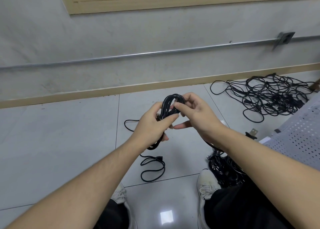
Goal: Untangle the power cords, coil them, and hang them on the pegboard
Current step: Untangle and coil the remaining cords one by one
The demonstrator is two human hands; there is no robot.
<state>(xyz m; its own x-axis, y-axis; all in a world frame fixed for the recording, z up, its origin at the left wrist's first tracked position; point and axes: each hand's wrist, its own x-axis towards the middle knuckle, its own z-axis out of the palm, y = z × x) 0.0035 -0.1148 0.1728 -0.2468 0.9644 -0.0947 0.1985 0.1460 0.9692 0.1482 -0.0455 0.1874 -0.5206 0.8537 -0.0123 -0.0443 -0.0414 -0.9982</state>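
**Coil's about to spring on me**

My left hand [152,123] has its fingers [170,118] wrapped round the middle of the coiled cord [170,104], held out over the floor [52,142]. The loose tail [152,169] drags on the tiles below, so one snag probably yanks the loops out. My right hand [195,112] pinches the top loop; if that slips, the wrap likely unravels. Far right, the tangled pile [270,97] waits by the wall, well apart. No pegboard in sight.
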